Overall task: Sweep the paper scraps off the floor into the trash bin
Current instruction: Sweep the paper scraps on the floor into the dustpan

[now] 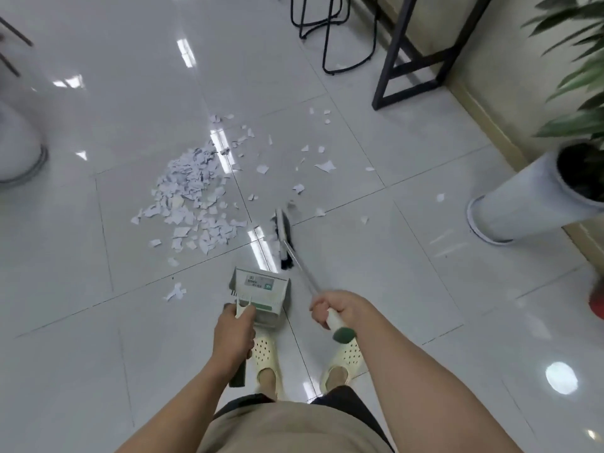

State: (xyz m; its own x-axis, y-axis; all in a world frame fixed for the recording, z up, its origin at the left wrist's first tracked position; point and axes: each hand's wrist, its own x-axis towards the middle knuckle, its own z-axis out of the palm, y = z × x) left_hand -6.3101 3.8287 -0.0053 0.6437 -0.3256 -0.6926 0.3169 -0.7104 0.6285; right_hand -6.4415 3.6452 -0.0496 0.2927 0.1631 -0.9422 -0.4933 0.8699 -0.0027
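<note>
A heap of white paper scraps (189, 194) lies on the glossy tiled floor ahead and to the left, with loose scraps (325, 165) scattered to its right. My right hand (333, 308) grips the handle of a broom whose dark head (283, 237) rests on the floor just right of the heap. My left hand (236, 328) grips the upright handle of a grey dustpan (261, 291), which hangs just in front of my feet. No trash bin is clearly in view.
A white planter (523, 197) with a green plant stands at the right by the wall. Black metal table legs (408, 60) and chair legs (327, 31) stand at the back. A white rounded object (19, 142) sits at the left edge.
</note>
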